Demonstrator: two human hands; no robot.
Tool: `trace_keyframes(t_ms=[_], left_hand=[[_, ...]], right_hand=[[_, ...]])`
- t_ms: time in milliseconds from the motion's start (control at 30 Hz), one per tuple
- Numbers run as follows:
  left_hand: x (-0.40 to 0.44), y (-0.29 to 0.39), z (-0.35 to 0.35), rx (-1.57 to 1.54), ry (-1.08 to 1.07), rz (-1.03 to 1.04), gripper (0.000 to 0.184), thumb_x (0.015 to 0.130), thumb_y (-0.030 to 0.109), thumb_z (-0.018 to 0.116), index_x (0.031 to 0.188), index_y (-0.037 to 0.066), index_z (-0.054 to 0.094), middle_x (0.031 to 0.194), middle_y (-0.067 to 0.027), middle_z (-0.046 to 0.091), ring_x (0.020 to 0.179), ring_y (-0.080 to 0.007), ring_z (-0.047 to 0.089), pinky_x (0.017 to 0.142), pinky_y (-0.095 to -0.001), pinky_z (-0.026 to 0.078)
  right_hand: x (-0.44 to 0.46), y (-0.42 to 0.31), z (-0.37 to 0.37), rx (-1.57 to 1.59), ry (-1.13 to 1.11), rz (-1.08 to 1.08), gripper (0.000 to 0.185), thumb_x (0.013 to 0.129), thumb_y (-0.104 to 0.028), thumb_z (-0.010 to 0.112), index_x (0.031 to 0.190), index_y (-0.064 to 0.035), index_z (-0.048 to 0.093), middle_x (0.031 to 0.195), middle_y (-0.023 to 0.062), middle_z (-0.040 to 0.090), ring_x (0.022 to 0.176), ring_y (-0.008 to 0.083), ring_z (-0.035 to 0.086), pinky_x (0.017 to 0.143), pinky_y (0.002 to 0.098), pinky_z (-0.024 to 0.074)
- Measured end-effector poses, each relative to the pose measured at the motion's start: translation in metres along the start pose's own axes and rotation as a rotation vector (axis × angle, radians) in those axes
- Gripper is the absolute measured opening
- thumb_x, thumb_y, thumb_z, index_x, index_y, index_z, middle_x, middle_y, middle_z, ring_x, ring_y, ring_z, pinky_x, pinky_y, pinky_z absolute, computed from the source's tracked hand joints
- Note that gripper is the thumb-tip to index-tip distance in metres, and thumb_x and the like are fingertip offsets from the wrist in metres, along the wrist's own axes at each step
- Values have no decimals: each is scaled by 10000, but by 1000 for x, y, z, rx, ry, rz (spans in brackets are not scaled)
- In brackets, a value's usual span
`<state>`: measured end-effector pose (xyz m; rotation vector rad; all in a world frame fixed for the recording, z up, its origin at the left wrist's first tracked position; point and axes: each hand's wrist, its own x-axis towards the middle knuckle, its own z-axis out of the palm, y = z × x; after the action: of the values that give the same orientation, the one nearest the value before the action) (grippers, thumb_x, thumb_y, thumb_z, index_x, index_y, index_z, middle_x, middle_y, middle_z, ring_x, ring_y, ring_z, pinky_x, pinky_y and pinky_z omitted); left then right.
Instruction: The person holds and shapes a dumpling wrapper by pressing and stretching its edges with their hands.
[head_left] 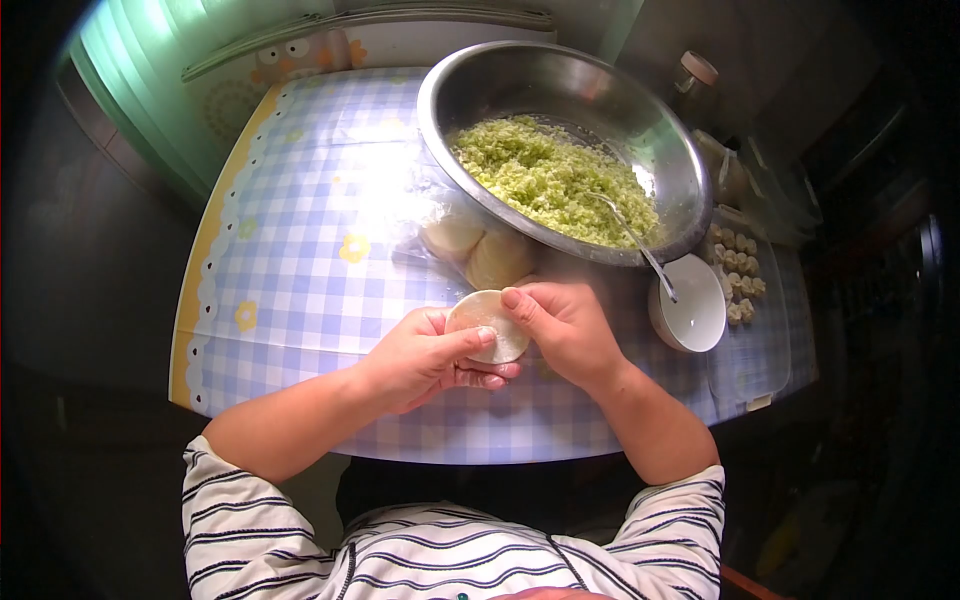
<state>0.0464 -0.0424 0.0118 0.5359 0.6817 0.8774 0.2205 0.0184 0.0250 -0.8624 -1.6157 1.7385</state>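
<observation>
A round, pale dumpling wrapper (487, 312) is held between my two hands, above the near part of the table. My left hand (437, 358) supports it from below, its thumb pressed on the lower face. At the upper right edge, my right hand (565, 325) pinches the wrapper between thumb and fingers. Just beyond my hands lies a clear plastic bag with stacks of wrappers (498, 262). Behind it stands a large metal basin (560, 70) holding chopped green filling (550, 175). A metal spoon (640, 245) leans in the filling, its handle over the rim.
A white bowl (690, 310) stands right of my right hand, under the spoon handle. Farther right, several small folded dumplings (738, 270) sit in rows on a tray. A lidded jar (697, 72) is at the back right. A checked cloth (290, 300) covers the table.
</observation>
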Motion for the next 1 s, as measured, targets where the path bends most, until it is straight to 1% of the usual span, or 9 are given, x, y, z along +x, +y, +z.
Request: trace_keyframes(t_ms=[67,167,267,467,567,767,867,1000], left_hand=[[0,0,0,-1,-1,-2,320,868,183,565,1094,-39,519,1004,-145,587,893,-220,613,761,-327,527],[0,0,0,-3,-1,-7,315,869,181,565,1097,-31,521,1007,-144,588,892,-222,615,762,-330,527],[-1,0,0,-8,-4,-2,311,868,182,566,1099,-22,523,1000,-138,592,896,-226,616,765,-334,528],[0,-1,-1,-10,0,12,319,868,195,568,1102,-17,524,993,-137,601,905,-238,619,778,-345,526],[-1,-1,-1,-11,1,14,322,867,198,569,1103,-17,525,1006,-145,601,906,-244,622,783,-350,526],[0,-1,0,3,1,3,313,869,188,564,1098,-21,528,1002,-151,604,910,-250,624,792,-359,525],[0,-1,-1,4,-6,0,295,873,178,558,1090,-20,533,992,-150,607,909,-253,625,792,-361,525],[0,-2,-1,11,-7,13,275,876,160,550,1082,-22,538,983,-150,609,909,-253,626,790,-361,525]], right_hand=[[-1,-2,0,-8,-5,12,244,899,-191,534,901,26,647,736,22,628,629,45,534,541,203,455],[0,1,-1,2,-17,5,237,891,-186,547,902,31,644,733,23,627,641,46,536,552,202,455],[-1,-2,2,-133,-24,-40,208,875,-164,567,890,28,645,734,26,626,651,50,539,564,202,455],[-4,-3,5,-86,16,-18,145,846,-113,600,853,25,645,763,25,613,667,56,544,568,207,453],[-3,1,4,-128,27,-90,145,845,-110,601,844,29,644,770,23,607,671,57,544,566,208,452],[-3,-7,4,-66,18,-9,145,836,-122,615,833,20,646,764,26,617,677,53,541,575,198,446],[-2,-5,3,-29,-42,50,144,832,-124,620,836,18,646,764,28,622,680,50,540,579,196,444],[-4,-5,6,-22,-12,12,134,834,-113,613,846,16,646,766,26,622,680,51,541,579,201,446]])
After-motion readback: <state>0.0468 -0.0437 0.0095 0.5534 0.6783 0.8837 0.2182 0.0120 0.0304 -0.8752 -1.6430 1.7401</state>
